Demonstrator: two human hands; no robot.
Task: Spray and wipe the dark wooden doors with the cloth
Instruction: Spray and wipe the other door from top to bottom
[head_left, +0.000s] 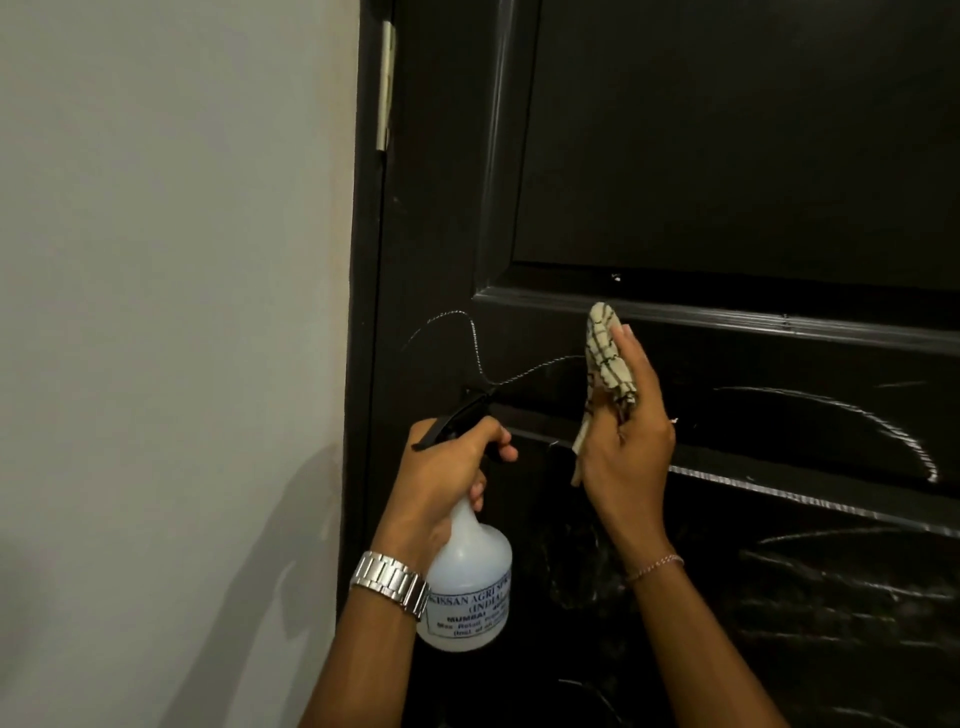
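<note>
Two hands: left (447, 467) grips translucent spray bottle (470, 582), right (623, 441) holds cloth (608, 358).

spray bottle (467, 582) label reads "KISSAN AGRI SPR…", "(INDIA)", "MUMBAI"

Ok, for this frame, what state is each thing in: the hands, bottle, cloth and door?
left hand: grips the spray bottle's neck, finger on the trigger
spray bottle: upright, nozzle towards the door
right hand: presses the cloth to the door
cloth: bunched, against the door
door: closed, wet streaks across the lower panels
</note>
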